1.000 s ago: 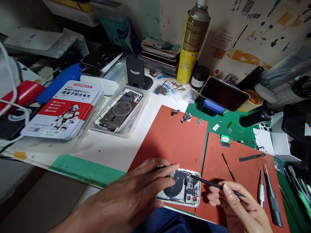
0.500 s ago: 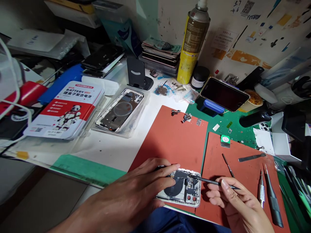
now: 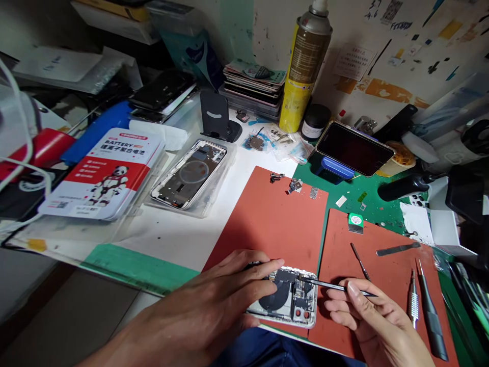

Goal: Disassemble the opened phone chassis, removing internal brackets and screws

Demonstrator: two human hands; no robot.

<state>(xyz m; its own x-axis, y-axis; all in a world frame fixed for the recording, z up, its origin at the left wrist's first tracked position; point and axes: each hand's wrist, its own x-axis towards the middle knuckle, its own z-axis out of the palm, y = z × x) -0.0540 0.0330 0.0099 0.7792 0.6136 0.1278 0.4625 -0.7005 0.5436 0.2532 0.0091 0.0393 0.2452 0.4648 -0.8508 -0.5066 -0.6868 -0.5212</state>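
A phone housing with its inner parts exposed lies at the front edge of the red mat. My left hand grips it from the left, fingers across its top and thumb at the near edge, hiding the left part. Between the thumb and fingers of my right hand is a thin dark pry tool. Its tip reaches the upper right area of the phone, at the small parts there; whether it touches is too small to tell.
Small metal parts lie at the red mat's far edge. To the right are screwdrivers and a flat metal tool. A second phone housing rests at back left, near a battery box. A spray can stands behind.
Almost nothing differs. The whole view has shifted slightly, while both hands, the phone housing and the pry tool keep nearly the same places.
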